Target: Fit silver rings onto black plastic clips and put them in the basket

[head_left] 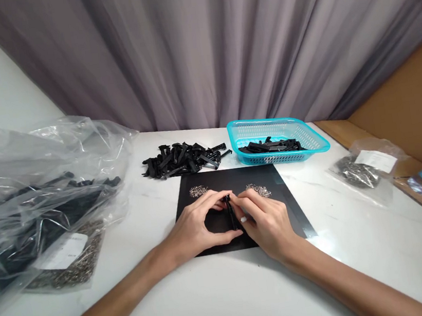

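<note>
Both of my hands meet over a black mat [293,220] on the white table. My left hand [196,224] pinches a small black plastic clip [230,212] between thumb and fingers. My right hand [268,220] grips the same clip from the other side, fingers curled on it. Two little piles of small metal parts lie on the mat just beyond my fingers, one on the left [198,191] and one on the right [258,189].
A heap of black clips [183,158] lies behind the mat. A turquoise basket [311,137] beside it holds more. Large clear bags of parts [38,201] fill the left side. A small bag of metal parts [360,169] and a cardboard box [414,105] sit right.
</note>
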`<state>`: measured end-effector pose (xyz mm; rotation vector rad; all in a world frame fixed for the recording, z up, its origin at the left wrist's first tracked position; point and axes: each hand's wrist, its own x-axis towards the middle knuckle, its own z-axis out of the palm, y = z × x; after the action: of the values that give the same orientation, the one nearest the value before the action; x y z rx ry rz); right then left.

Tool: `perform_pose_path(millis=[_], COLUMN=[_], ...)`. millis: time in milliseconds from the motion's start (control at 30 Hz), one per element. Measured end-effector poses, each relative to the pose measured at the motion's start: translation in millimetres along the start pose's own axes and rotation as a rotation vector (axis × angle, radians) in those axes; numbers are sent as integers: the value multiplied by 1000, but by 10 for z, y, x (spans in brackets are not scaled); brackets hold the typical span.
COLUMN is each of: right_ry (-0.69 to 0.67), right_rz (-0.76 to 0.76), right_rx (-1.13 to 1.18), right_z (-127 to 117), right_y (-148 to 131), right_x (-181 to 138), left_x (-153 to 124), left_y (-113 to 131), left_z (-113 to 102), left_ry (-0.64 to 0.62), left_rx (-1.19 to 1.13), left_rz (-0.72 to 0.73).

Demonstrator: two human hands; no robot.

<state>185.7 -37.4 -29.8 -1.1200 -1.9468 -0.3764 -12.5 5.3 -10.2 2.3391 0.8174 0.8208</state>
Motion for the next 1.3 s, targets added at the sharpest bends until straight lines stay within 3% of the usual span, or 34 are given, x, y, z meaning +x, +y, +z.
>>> perform_pose_path(millis=[400,500,700,800,1000,1300], right_ry=[-115,-156,-232,-236,-244,-316], right_rz=[5,142,617,749,840,822], right_rx=[158,284,686,822,958,947], right_z=[46,-22,-142,-114,-62,-62], right_y=[36,54,125,171,227,259], right_x=[-53,22,150,161,157,103], left_x=[-14,-4,23,19,22,40], left_y=[24,-15,-39,-18,16,35], left_z=[-11,-14,-9,-8,-3,-29], left_ry=[-29,-24,-47,-49,-60,-114], left_rx=[15,-16,-87,-104,-111,-86], left_rz=[-28,-50,-85,-79,-78,-123])
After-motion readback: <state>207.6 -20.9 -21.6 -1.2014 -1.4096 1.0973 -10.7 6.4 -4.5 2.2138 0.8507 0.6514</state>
